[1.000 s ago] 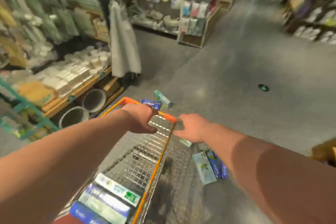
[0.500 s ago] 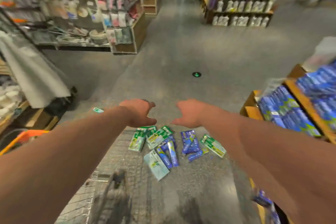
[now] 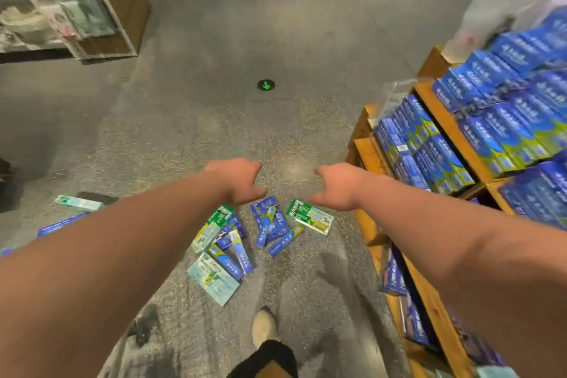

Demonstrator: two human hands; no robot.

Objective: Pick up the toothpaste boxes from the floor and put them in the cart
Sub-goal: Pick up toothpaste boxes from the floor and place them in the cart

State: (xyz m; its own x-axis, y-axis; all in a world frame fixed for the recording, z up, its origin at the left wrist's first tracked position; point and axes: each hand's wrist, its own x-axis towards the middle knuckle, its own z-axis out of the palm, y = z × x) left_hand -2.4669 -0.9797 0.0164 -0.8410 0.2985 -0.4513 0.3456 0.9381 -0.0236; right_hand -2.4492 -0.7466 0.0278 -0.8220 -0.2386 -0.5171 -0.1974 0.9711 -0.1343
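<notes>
Several toothpaste boxes, blue and green-and-white, lie in a loose heap (image 3: 242,239) on the grey floor in front of me. A green-and-white box (image 3: 310,216) lies at the heap's right edge, a pale one (image 3: 213,279) nearest me. Two more boxes (image 3: 78,202) lie apart at the left. My left hand (image 3: 237,179) and my right hand (image 3: 339,186) reach out side by side above the heap, fingers curled and apart, holding nothing. The cart is out of view.
A wooden shelf stacked with blue toothpaste boxes (image 3: 478,138) runs along the right. Another shelf unit (image 3: 101,18) stands far left. A green arrow sticker (image 3: 266,85) marks the floor ahead. My shoe (image 3: 264,327) steps below the heap.
A second ago both hands gripped the cart's edge; they let go. The view has swung right, the cart has left the frame, and the hands now hover over the heap.
</notes>
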